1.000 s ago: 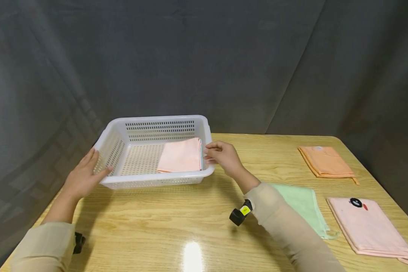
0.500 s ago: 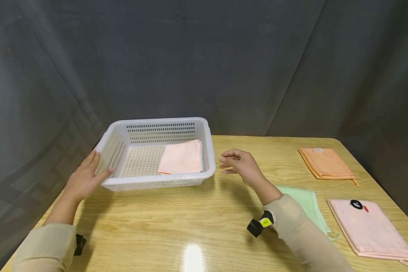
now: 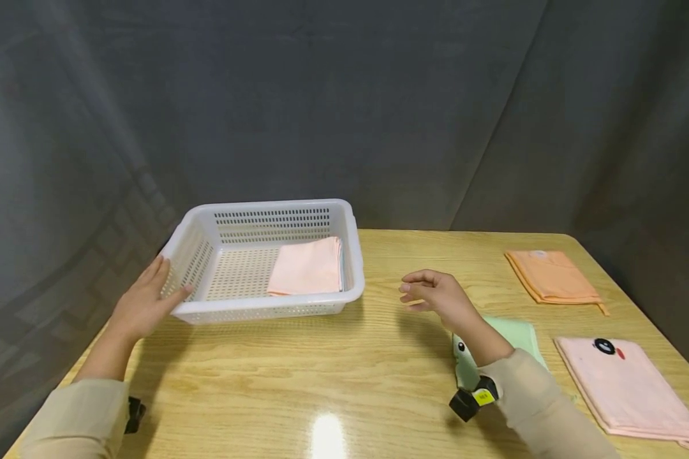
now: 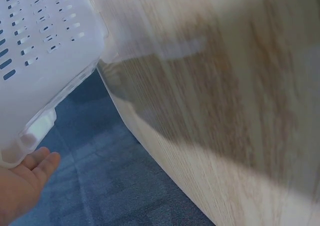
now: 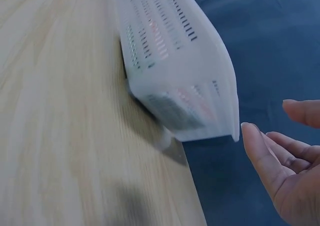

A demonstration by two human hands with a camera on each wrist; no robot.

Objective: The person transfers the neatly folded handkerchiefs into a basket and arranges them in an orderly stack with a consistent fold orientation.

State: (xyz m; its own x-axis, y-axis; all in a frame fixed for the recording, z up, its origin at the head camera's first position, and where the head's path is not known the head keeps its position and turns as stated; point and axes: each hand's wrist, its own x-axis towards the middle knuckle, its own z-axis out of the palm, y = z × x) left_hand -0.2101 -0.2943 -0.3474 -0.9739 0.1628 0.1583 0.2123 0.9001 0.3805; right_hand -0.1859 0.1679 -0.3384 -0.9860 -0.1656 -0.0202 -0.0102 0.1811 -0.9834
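A white plastic basket (image 3: pixel 264 305) with slotted walls stands at the back left of the table. My left hand (image 3: pixel 140 299) holds its left end, thumb over the front corner and fingers along the outside of the rim. In the left wrist view, fingertips (image 4: pixel 47 163) show just below the rim corner. A folded pale pink towel (image 3: pixel 305 264) lies inside at the basket's right end. To the right of the basket my right hand (image 3: pixel 436 296) hangs over the table, fingers loosely bent and holding nothing. A green towel (image 3: pixel 513 335) is partly hidden beneath that forearm.
A folded orange towel (image 3: pixel 554 277) lies at the back right of the wooden table (image 3: pixel 252 382). Nearer the front right is a pink towel (image 3: pixel 626 389) with a black eye and a red mark. A dark curtain (image 3: pixel 344 108) hangs behind the table.
My right hand has moved away from the basket's right rim, rightward and nearer, uncovering that rim. The left hand stays at the basket's left end. More of the green towel's near side shows.
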